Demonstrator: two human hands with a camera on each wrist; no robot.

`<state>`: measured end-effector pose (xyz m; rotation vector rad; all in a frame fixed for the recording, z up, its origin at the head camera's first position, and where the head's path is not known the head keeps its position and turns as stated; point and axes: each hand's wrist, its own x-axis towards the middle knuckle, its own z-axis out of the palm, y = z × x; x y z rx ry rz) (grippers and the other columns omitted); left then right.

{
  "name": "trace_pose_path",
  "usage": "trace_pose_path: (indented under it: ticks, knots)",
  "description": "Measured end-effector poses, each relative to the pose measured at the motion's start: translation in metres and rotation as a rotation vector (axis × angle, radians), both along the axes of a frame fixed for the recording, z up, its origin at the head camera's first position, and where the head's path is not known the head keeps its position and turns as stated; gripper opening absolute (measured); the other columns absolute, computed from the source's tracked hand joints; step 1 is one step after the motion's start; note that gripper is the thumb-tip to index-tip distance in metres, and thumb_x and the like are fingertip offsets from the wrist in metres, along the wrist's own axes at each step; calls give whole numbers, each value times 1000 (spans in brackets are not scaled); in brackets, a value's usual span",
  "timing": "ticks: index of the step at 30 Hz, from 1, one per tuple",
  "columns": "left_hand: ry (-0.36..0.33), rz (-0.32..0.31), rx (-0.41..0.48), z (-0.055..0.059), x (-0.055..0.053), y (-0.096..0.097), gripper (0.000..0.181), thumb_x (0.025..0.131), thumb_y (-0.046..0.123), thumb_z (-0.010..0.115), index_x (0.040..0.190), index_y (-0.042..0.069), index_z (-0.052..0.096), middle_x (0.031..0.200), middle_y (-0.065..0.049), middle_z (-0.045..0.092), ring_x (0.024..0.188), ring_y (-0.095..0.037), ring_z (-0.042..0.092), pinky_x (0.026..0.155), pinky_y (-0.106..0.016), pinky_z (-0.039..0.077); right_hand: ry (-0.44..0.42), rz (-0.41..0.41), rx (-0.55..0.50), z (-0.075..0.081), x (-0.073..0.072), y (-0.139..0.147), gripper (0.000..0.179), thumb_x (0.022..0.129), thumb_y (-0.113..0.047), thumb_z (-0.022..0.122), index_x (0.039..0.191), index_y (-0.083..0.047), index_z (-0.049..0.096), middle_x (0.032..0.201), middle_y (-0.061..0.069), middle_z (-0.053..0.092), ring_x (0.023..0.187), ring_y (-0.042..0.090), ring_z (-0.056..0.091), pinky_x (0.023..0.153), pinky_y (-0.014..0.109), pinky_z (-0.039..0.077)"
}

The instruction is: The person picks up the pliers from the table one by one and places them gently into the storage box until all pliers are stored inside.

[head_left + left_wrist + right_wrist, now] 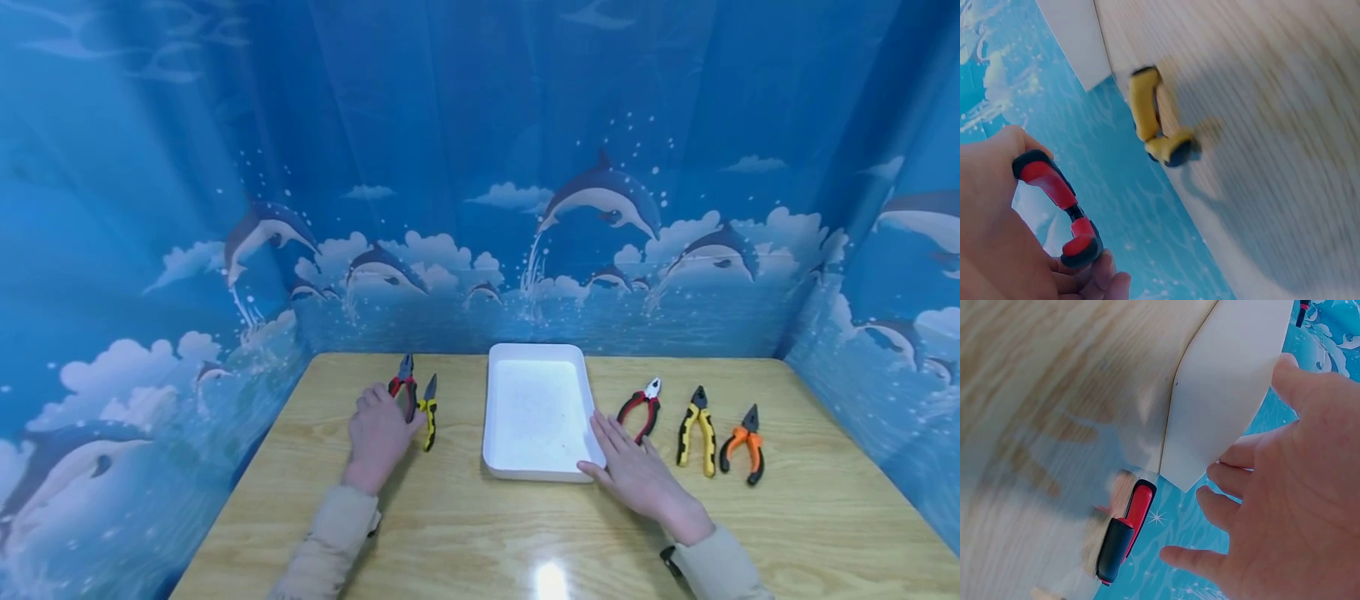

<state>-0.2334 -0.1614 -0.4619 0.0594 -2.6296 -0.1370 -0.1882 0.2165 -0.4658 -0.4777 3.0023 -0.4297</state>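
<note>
While my left hand [378,435] pinches the red-and-black pliers [410,397] across their handles, my right hand [637,475] rests straight-fingered against the white tray [536,417].
The pliers are at the back left of the tabletop [450,542], nose pointing away; whether they are lifted I cannot tell. I judge them stiff, tough and rather heavy for their size, with coated handles that should grip better than the smooth metal nose, so the handles are the place to hold. Yellow-and-black pliers [430,408] lie just beside them, on the tray's side, and could get knocked. The tray looks light and likely to slide under a push. Past my right hand are silver-nosed pliers [651,407], nearest it, then yellow pliers [699,403], then orange pliers [748,434].
</note>
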Motion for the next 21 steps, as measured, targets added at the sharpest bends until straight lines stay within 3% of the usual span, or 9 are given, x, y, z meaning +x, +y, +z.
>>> trace_pose_path:
  ticks: [10,21]
  knots:
    - [31,-65,-57,2,5,17,77,82,56,77,103,-15,55,87,-26,60,72,-33,60,61,-42,54,6,3,-8,1,0,0,78,104,-47,51,160,0,22,167,18,16,152,43,19,112,77,18]
    - [-24,-54,-23,8,12,43,74,82,58,73,102,-11,56,84,-21,59,71,-30,57,62,-41,50,16,12,-21,1,1,1,78,105,-47,50,159,0,23,167,19,16,151,43,19,113,76,17]
